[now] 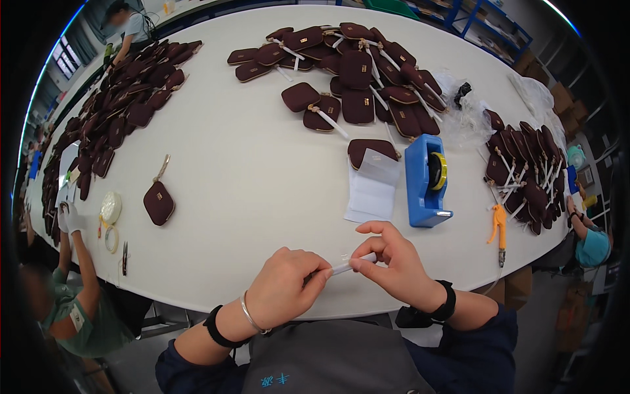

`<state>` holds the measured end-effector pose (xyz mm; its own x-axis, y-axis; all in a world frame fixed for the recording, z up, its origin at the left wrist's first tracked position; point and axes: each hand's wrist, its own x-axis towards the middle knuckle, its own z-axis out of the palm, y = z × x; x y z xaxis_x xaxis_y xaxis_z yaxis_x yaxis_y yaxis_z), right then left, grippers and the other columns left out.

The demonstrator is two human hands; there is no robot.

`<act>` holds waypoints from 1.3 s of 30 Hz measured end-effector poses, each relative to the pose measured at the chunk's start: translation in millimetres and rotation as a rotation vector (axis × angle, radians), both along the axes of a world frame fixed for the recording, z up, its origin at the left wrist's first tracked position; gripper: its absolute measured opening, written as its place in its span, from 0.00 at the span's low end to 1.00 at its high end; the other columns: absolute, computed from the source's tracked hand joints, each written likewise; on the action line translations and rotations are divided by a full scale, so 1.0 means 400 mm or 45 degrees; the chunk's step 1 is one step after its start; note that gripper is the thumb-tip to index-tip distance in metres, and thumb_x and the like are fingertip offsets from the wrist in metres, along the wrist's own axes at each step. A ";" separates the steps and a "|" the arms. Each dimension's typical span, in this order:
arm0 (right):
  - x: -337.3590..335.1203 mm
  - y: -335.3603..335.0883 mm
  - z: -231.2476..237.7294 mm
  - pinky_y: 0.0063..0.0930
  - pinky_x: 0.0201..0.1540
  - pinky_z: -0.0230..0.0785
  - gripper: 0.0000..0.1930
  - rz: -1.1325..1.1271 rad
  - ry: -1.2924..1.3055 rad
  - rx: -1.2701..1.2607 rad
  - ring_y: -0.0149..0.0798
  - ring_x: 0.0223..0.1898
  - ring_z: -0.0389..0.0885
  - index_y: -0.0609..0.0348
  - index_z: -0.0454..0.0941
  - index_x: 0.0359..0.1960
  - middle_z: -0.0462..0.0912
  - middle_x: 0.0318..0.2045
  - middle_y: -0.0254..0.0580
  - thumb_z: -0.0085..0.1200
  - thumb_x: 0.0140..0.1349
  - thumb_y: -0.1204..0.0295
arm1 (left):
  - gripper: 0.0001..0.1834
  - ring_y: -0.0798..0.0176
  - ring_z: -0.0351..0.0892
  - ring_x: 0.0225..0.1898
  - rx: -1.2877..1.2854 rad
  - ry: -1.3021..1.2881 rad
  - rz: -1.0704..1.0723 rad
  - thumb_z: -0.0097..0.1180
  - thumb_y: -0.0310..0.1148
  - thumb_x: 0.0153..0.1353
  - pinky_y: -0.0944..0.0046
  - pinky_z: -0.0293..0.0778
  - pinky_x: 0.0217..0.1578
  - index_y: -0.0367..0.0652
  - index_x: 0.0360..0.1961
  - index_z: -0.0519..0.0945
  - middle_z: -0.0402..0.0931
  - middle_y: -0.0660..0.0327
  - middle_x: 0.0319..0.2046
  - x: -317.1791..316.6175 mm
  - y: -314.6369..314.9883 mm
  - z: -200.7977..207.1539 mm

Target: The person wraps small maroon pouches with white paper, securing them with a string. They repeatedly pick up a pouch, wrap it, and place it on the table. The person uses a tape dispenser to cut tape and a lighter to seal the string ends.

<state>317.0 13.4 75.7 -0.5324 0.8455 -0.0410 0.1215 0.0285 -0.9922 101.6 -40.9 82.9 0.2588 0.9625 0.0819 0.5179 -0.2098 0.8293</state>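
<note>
White and slim, a paper-like tube [342, 268] was pinched between left hand [289, 284] and right hand [398, 268] by the near edge of the white curved table [256, 171]; beyond stood a blue plastic tape dispenser [419, 184], and maroon zippered pouches [356, 69] lay heaped toward the far edge.

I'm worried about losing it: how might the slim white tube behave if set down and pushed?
The white tube would probably roll, since it looks round and straight. It seems light: the left hand and right hand hold it in thumb-and-finger pinches. It might dent if squeezed, being slim, though its material is unclear.
</note>
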 end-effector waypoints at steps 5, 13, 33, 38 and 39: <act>0.013 0.015 -0.006 0.33 0.39 0.66 0.14 0.173 -0.372 1.386 0.38 0.34 0.79 0.59 0.78 0.38 0.82 0.34 0.38 0.68 0.51 0.75 | 0.03 0.61 0.69 0.20 -0.024 0.001 -0.001 0.59 0.27 0.59 0.63 0.64 0.32 0.40 0.30 0.81 0.76 0.62 0.20 -0.006 0.004 0.003; 0.009 0.023 -0.005 0.30 0.41 0.65 0.10 0.416 -0.460 0.588 0.41 0.34 0.77 0.60 0.79 0.37 0.79 0.35 0.41 0.64 0.55 0.72 | 0.06 0.60 0.72 0.26 0.448 0.343 -0.096 0.62 0.23 0.53 0.61 0.61 0.32 0.42 0.32 0.78 0.75 0.64 0.24 0.005 0.000 -0.012; 0.007 0.049 -0.005 0.32 0.41 0.62 0.11 0.494 -0.458 0.576 0.36 0.32 0.75 0.55 0.79 0.30 0.79 0.27 0.34 0.70 0.50 0.69 | 0.06 0.61 0.72 0.26 0.443 0.269 -0.136 0.63 0.24 0.54 0.61 0.61 0.33 0.43 0.32 0.78 0.75 0.65 0.26 0.004 0.000 -0.016; -0.010 0.076 0.032 0.32 0.46 0.68 0.25 0.634 -0.415 0.018 0.37 0.42 0.79 0.60 0.78 0.45 0.82 0.37 0.40 0.73 0.48 0.62 | 0.05 0.62 0.73 0.29 0.484 0.237 -0.127 0.62 0.26 0.55 0.62 0.62 0.35 0.44 0.33 0.79 0.75 0.65 0.26 -0.029 -0.006 -0.020; -0.010 0.083 0.044 0.32 0.49 0.69 0.31 0.651 -0.291 0.037 0.37 0.45 0.80 0.61 0.76 0.50 0.82 0.40 0.42 0.74 0.46 0.60 | 0.05 0.62 0.73 0.29 0.475 0.219 -0.121 0.62 0.26 0.56 0.62 0.63 0.36 0.44 0.33 0.79 0.75 0.65 0.27 -0.038 -0.007 -0.019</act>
